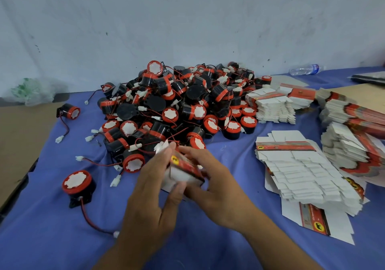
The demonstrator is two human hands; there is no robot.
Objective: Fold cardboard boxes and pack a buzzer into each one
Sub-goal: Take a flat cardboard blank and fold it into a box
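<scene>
Both hands hold a small red and white cardboard box (183, 171) above the blue cloth, just in front of the buzzer pile. My left hand (154, 188) grips its left side, thumb under the near white flap. My right hand (210, 178) curls round its right end. A big heap of black buzzers (179, 105) with red rims, white discs and thin wires lies behind. One loose buzzer (78, 184) sits upright at the near left, another buzzer (69, 111) lies at the far left. I cannot tell whether the box holds a buzzer.
Fanned stacks of flat unfolded boxes (306, 172) cover the right side, with more flat boxes (273, 105) behind them. A plastic water bottle (305, 69) lies by the wall. A crumpled plastic bag (31, 90) sits far left. Brown cardboard (18, 136) borders the cloth on the left.
</scene>
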